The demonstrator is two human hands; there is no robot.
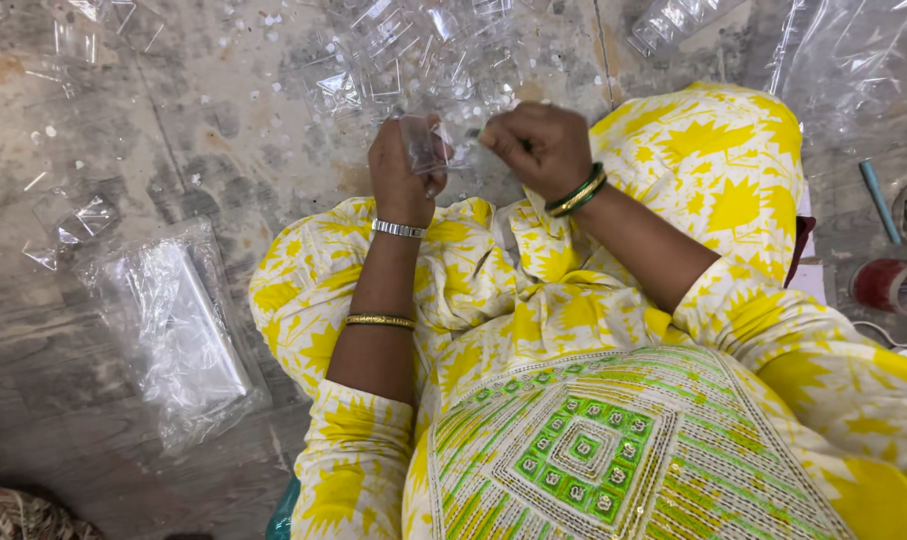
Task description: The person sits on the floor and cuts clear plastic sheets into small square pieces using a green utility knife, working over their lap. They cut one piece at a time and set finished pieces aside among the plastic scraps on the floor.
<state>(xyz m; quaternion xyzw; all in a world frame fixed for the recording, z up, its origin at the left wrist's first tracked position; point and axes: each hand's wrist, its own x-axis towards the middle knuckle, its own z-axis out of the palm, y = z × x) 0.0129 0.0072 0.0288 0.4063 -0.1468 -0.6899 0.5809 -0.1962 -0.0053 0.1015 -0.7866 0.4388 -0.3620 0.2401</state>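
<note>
I sit on the floor in yellow and white patterned clothes. My left hand [404, 165] grips a small clear plastic piece [429, 145] held up in front of me. My right hand [539, 145] is closed, its fingertips pinching the right edge of the same clear piece. A heap of small clear plastic boxes [404, 60] lies on the floor just beyond both hands. I wear a silver watch and a gold bangle on the left arm, green and gold bangles on the right wrist.
A clear plastic bag with a stack of flat clear sheets [179, 335] lies to my left. A loose clear box [74, 220] sits further left. At right are a red tape roll [889, 285], a blue pen [879, 200] and clear plastic bags [854, 60].
</note>
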